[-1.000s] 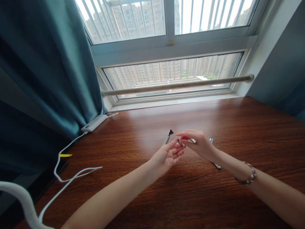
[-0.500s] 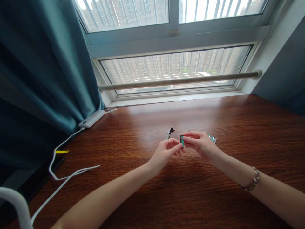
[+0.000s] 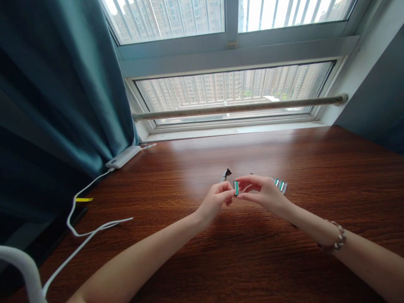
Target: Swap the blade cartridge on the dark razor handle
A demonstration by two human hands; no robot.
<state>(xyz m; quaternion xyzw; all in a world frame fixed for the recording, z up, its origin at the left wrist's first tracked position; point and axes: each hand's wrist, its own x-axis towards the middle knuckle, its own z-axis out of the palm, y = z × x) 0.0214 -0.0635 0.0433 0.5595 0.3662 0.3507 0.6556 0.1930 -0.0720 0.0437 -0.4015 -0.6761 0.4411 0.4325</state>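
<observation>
A small razor cartridge [image 3: 236, 188] with a green strip stands upright between my two hands above the table. My left hand [image 3: 217, 198] pinches its left edge between thumb and forefinger. With thumb and forefinger at its lower and upper ends, my right hand [image 3: 264, 192] grips it too. Just beyond my left hand lies a silver and black razor handle [image 3: 226, 174], its lower part hidden by that hand. Behind my right hand a clear holder with further green-striped cartridges [image 3: 280, 185] shows in part. A small dark thing [image 3: 251, 173] peeks out above the right fingers.
The brown wooden table [image 3: 189, 261] reaches to the window sill. At the left are a white power bank [image 3: 123, 157], a looping white cable [image 3: 94, 232], a yellow strip [image 3: 84, 200] and a blue curtain [image 3: 72, 84]. A metal rail [image 3: 240, 108] crosses before the window.
The cartridge has moved slightly left and turned, showing more of its face. My right fingers have spread to its two ends. More of the holder behind my right hand shows.
</observation>
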